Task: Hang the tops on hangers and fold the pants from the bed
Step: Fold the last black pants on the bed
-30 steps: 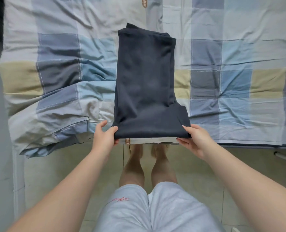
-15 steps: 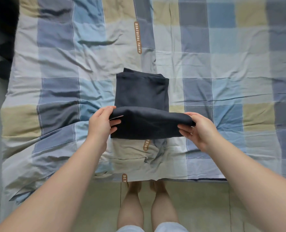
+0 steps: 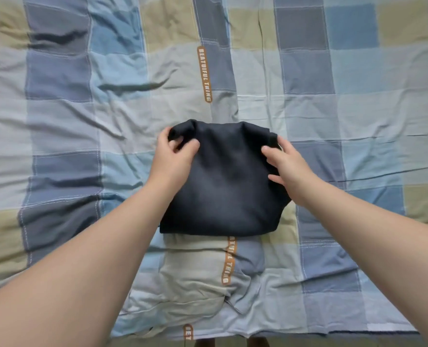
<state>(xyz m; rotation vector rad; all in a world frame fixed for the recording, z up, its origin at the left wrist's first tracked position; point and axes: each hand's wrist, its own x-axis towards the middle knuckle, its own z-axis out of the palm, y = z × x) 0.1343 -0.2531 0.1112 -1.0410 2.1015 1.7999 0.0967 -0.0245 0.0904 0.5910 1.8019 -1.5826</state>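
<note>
At the far corners of the pants, the fingertips do the holding. The curled fingers of the left hand pinch the far left corner of the dark navy cloth, which bunches up between them. The fingers of the right hand curl round the far right corner, with one fingertip pressing on the top layer. Both palms lie against the sides of the bundle, and both bare forearms reach forward from the near edge of the view.

The pants lie folded into a squat, roughly square packet near the middle of the bed, its near edge a smooth fold. Under it spreads a wrinkled checked bed cover in blue, grey and pale yellow. An orange strip with white lettering lies on the cover beyond the packet. Bare feet show at the bottom edge.
</note>
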